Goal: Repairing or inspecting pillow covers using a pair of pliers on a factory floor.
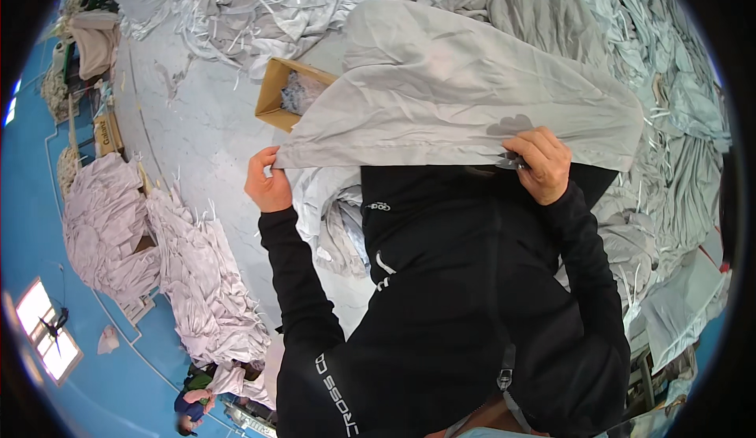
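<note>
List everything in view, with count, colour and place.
Light grey cloth: one, light grey, upper centre
Snips-like tool: one, dark and silver, cloth's near edge
Open cardboard box: one, brown, left of the cloth
Box contents: uncounted, greyish, inside; unclear
Fabric piles: several, grey to whitish, top, right and left
Marbled surface: one, whitish, under the box
Printed carton: one, brown, far left
Window: one, bright white, lower left
Co-worker: one, blue and green clothing, lower left
Jacket: one, black, worn
Left hand: one, bare, cloth's left end
Right hand: one, bare, holding the tool
</note>
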Demonstrator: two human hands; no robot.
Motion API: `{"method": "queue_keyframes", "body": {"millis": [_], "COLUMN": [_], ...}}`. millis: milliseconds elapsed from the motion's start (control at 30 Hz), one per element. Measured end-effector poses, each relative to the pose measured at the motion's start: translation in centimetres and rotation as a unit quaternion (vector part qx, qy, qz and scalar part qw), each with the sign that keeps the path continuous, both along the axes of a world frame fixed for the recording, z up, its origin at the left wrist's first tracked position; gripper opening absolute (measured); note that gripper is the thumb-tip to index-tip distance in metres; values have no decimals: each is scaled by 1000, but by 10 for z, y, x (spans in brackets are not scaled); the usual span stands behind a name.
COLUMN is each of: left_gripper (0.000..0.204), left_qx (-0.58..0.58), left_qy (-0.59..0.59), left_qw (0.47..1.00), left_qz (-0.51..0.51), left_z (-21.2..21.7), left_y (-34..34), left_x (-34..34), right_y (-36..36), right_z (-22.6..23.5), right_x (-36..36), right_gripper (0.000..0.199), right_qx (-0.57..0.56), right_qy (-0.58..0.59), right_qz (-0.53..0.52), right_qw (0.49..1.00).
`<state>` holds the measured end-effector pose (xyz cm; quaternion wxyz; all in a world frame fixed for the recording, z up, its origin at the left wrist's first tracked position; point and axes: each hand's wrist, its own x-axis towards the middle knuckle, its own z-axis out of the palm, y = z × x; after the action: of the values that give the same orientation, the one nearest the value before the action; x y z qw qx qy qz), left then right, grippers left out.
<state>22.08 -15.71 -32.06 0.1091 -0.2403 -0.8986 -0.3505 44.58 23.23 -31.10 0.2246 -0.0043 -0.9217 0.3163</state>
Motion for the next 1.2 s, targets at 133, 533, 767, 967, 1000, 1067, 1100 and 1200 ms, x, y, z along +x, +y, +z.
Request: {"method": "queue_keyframes", "body": {"millis": [133,533,767,967,1000,1067,1100,1200], "left_gripper": [10,6,10,14,14,15,15,15], "left_qx": [-3,188,149,98,97,92,97,72], "left_qy": [1,-249,-291,-240,-240,-233,-238,-221], "left_qw": [1000,949,944,965,966,968,966,973], "left_qz": [1,-48,-35,-28,-26,-13,-16,-4], "left_z": [0,28,6,-29,-34,-45,-49,-55], "left_y": [-4,30,63,74,74,76,76,78], "left_x": [-4,-77,-139,-165,-167,-169,-169,-163], "right_y": [5,77,115,114,112,112,112,110], "right_z": [-1,13,-22,-30,-30,-33,-34,-36], "right_x": [6,-29,-60,-70,-72,-72,-72,-74], "right_gripper": [39,10,20,23,23,24,24,25], "right_qx": [7,-170,-236,-216,-204,-197,-189,-194], "right_qy": [2,-106,-172,-200,-202,-205,-207,-201], "right_qz": [-21,-155,-149,-166,-170,-174,-179,-177], "right_qw": [1000,967,945,941,943,943,943,944]}}
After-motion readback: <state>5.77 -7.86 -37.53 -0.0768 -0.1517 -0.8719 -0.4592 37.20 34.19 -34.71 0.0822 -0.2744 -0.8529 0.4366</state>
